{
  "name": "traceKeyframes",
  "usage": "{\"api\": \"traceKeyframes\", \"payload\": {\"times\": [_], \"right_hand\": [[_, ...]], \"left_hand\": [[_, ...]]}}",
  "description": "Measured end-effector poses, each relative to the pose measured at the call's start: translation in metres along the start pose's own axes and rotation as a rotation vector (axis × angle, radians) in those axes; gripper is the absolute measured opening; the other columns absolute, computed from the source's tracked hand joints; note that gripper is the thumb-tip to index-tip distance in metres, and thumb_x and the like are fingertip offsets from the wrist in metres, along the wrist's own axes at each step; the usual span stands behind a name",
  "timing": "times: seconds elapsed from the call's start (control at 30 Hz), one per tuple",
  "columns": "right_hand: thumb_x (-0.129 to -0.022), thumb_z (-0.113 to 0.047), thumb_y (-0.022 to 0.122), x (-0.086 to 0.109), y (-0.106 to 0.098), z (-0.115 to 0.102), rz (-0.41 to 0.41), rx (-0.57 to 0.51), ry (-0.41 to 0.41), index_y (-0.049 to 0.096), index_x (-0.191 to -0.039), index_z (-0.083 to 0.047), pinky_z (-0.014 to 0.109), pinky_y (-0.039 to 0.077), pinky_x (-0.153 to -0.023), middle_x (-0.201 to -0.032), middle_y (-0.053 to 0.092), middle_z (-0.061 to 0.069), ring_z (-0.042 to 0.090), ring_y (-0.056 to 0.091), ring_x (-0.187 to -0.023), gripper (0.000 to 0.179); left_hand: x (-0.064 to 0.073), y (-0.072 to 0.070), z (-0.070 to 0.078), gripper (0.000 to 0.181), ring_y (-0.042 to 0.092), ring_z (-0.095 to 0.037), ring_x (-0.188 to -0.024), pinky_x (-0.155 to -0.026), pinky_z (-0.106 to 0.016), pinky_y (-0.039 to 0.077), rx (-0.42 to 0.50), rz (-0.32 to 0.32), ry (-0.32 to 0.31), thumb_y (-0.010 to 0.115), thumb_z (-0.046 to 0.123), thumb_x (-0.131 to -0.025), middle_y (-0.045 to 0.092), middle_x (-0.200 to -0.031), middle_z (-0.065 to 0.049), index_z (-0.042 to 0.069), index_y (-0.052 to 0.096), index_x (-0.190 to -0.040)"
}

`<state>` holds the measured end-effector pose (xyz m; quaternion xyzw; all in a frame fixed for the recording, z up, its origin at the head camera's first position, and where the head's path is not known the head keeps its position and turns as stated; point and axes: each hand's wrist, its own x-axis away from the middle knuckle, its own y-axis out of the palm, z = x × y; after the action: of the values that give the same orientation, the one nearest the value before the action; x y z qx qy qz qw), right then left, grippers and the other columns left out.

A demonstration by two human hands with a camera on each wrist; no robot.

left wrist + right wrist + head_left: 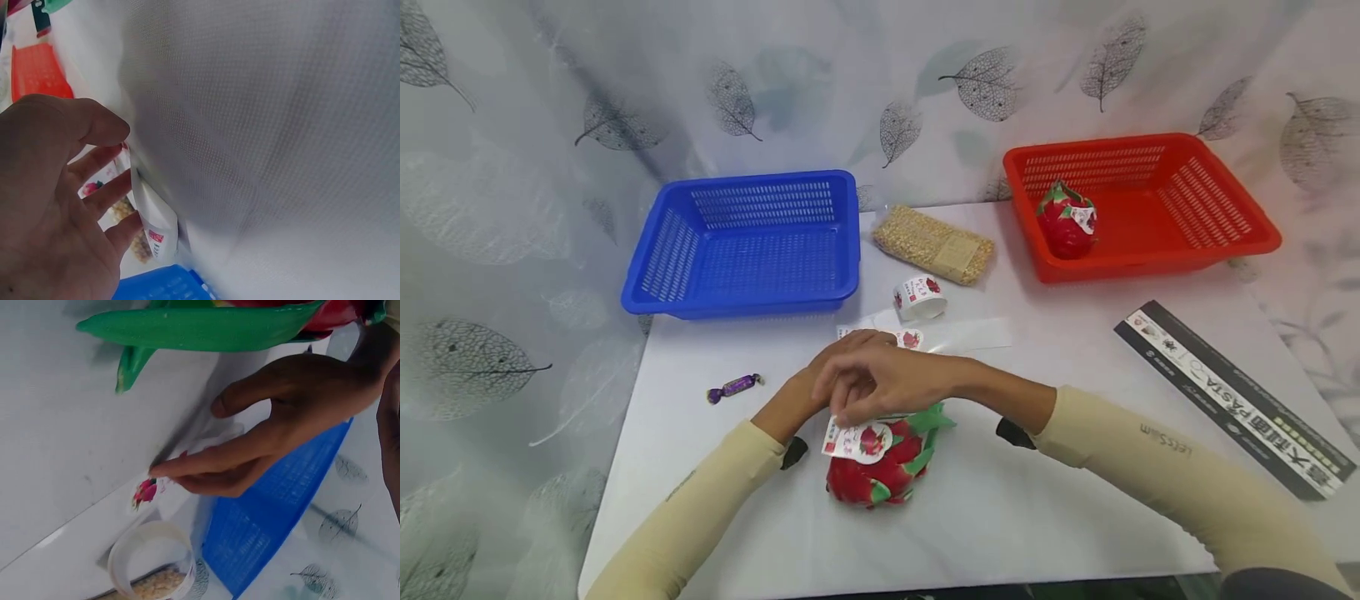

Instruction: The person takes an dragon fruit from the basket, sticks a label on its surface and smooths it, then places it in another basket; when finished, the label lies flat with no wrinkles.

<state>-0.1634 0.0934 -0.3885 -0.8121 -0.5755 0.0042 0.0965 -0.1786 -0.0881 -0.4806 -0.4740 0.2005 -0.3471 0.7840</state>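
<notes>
My left hand (808, 387) reaches past the dragon fruit (880, 475) to a printed label strip (910, 337) on the table. Its fingertips touch the strip in the right wrist view, where the left hand (275, 425) has its thumb apart from the fingers. In the left wrist view the left hand (56, 200) is beside a white label (156, 219). My right hand (887, 379) crosses over the left one, above the dragon fruit, its fingers loosely curled with nothing seen between them. A white fruit label (857, 442) lies on the dragon fruit.
At the back stand a blue basket (767, 250) and a red basket (1195, 237) holding another dragon fruit (1067, 221). Between them lie a bag of grain (932, 242) and a label roll (920, 298). A purple candy (735, 387) lies left, a pasta box (1236, 400) right.
</notes>
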Motion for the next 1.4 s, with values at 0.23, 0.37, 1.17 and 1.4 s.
{"api": "traceKeyframes", "payload": {"times": [0.23,0.37,1.17,1.4], "right_hand": [[-0.098,0.004,0.067,-0.015,0.016,0.003,-0.139,0.093,0.061,0.065,-0.130,-0.003,0.027,0.060,-0.089,-0.100,0.074,-0.001,0.006,0.070,-0.089,0.034],[-0.096,0.007,0.067,-0.018,0.018,0.007,-0.160,0.116,0.082,0.065,-0.130,-0.006,0.025,0.060,-0.087,-0.100,0.071,-0.001,0.004,0.068,-0.089,0.036],[-0.095,-0.007,0.077,-0.013,0.023,0.016,-0.228,0.336,0.101,0.067,-0.130,-0.014,0.020,0.050,-0.099,-0.110,0.065,-0.008,0.004,0.058,-0.107,0.038],[-0.096,-0.015,0.077,-0.009,0.023,0.019,-0.233,0.401,0.092,0.067,-0.131,-0.017,0.022,0.045,-0.107,-0.123,0.064,-0.011,0.007,0.053,-0.120,0.037]], "left_hand": [[-0.003,0.022,-0.024,0.045,0.043,-0.029,-0.150,-0.127,-0.050,0.032,-0.130,-0.046,0.098,0.049,0.029,-0.110,0.055,-0.156,-0.006,0.021,0.057,-0.154],[-0.003,0.007,-0.007,0.046,0.041,-0.029,-0.151,-0.128,-0.047,0.031,-0.226,-0.110,0.070,0.047,0.027,-0.112,0.053,-0.158,-0.007,0.019,0.053,-0.157],[-0.004,-0.002,0.009,0.051,0.039,-0.031,-0.152,-0.127,-0.052,0.032,-0.161,-0.168,0.000,0.056,0.018,-0.108,0.048,-0.159,-0.012,0.015,0.050,-0.159],[-0.006,-0.004,0.010,0.051,0.040,-0.030,-0.151,-0.126,-0.050,0.034,-0.186,-0.172,-0.023,0.059,0.018,-0.107,0.050,-0.157,-0.010,0.017,0.052,-0.157]]}}
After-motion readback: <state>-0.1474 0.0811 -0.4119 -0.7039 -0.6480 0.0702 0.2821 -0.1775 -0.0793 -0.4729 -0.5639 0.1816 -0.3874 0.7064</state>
